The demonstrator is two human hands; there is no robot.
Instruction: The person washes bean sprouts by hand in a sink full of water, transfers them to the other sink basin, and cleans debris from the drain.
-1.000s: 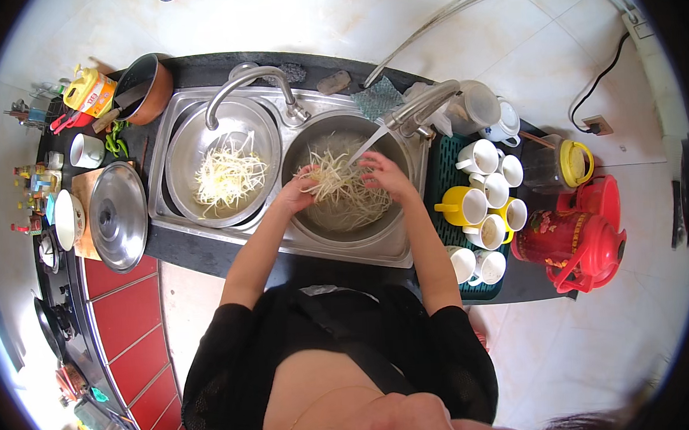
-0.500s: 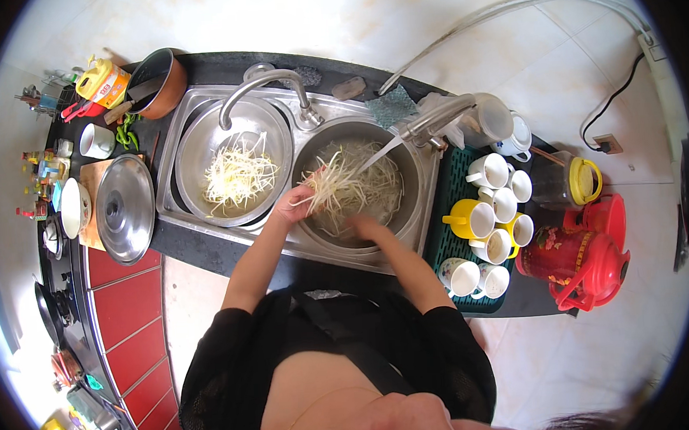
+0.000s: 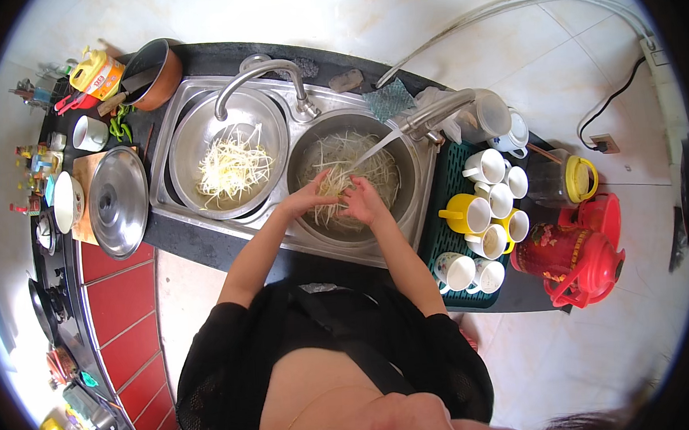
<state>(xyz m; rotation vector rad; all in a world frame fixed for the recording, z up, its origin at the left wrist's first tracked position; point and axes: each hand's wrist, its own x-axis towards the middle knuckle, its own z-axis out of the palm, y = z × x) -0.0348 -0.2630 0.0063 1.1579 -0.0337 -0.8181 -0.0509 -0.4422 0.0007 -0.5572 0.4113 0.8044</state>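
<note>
Over the right sink basin, both hands have pale bean sprouts between them. My left hand is closed round a bunch of bean sprouts. Facing it, my right hand curls its fingers against the same bunch from the right. Water from the right faucet streams down beside the fingers onto the sprouts. More sprouts float in the water beneath, partly hidden by the hands. In the left basin a steel bowl holds a heap of bean sprouts.
Left of the sink lie a steel lid, a cutting board, green peppers and a brown pot. A second faucet arches over the bowl. On the right, a green rack carries several mugs beside a red thermos.
My right hand has risen out of the water and met the bunch in my left hand. The left hand has moved slightly right. The whole view has shifted a little.
</note>
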